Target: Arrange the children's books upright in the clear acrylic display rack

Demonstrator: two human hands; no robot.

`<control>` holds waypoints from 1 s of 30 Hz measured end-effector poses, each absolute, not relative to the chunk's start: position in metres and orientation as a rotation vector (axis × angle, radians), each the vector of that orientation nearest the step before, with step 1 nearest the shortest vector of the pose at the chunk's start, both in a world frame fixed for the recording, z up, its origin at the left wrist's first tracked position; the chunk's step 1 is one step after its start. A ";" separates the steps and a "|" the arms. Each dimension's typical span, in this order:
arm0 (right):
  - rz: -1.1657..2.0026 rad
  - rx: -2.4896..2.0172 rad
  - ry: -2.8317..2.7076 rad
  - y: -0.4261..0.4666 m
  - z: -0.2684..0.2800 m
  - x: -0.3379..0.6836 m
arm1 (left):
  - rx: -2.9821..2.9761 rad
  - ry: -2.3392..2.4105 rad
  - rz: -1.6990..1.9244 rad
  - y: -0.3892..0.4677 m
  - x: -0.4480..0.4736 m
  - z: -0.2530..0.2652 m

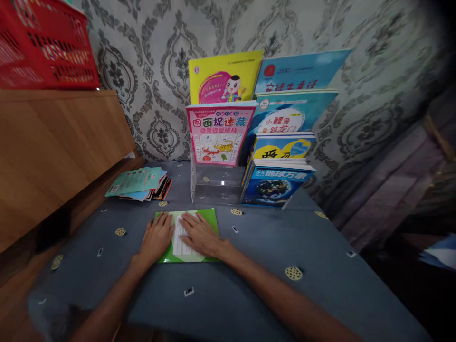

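Note:
A green book [211, 217] with a pale, printed middle lies flat on the cloth-covered table. My left hand [157, 236] rests palm down on its left side, fingers stretched forward. On the book's middle and right lies my right hand [201, 233], palm down with its fingers spread. Beyond the book stands a clear plastic rack [219, 192] with books in tiers. In its left column are a pink book [223, 137] and a yellow book [224, 76] behind it. The right column holds several blue and yellow books, with a blue earth-picture book [274, 186] in front.
A loose stack of thin books [137, 183] lies at the table's back left. Beside it stands a wooden cabinet [60, 152] with a red basket [50, 47] on top. Patterned wallpaper [160, 71] is behind; a pinkish-grey curtain [384, 185] hangs at right. The grey-blue tablecloth [256, 247] has pineapple prints.

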State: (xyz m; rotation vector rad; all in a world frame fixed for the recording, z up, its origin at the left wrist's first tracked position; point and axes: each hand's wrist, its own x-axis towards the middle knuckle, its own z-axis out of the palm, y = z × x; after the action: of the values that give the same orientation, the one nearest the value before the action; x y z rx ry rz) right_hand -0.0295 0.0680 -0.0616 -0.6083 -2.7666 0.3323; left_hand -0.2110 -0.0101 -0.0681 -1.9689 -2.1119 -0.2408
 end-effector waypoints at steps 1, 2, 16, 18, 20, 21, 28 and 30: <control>0.330 -0.632 -2.771 0.068 -0.061 -0.031 | -1.976 -2.108 -0.264 -0.010 -0.211 -0.070; 0.324 -0.657 -2.773 0.069 -0.061 -0.032 | -1.987 -2.106 -0.287 -0.010 -0.212 -0.071; 0.227 -0.838 -2.734 0.076 -0.069 0.021 | -2.210 -1.988 -0.393 0.002 -0.180 -0.072; 0.210 -0.858 -2.715 0.081 -0.073 0.046 | -2.261 -1.954 -0.384 0.007 -0.159 -0.072; 0.209 -0.852 -2.686 0.086 -0.077 0.072 | -2.301 -1.935 -0.380 0.013 -0.137 -0.070; 0.213 -0.847 -2.663 0.088 -0.078 0.083 | -2.320 -1.927 -0.375 0.016 -0.127 -0.069; 0.215 -0.898 -2.600 0.091 -0.082 0.120 | -2.404 -1.870 -0.276 0.029 -0.093 -0.055; 0.216 -0.896 -2.581 0.091 -0.082 0.121 | -2.405 -1.857 -0.303 0.031 -0.094 -0.056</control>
State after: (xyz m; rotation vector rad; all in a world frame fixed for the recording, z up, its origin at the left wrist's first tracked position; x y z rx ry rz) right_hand 0.1207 0.0906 -0.0820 -0.8955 -2.5807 0.2156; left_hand -0.0939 0.0307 -0.0557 -2.4055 -1.8571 -0.3026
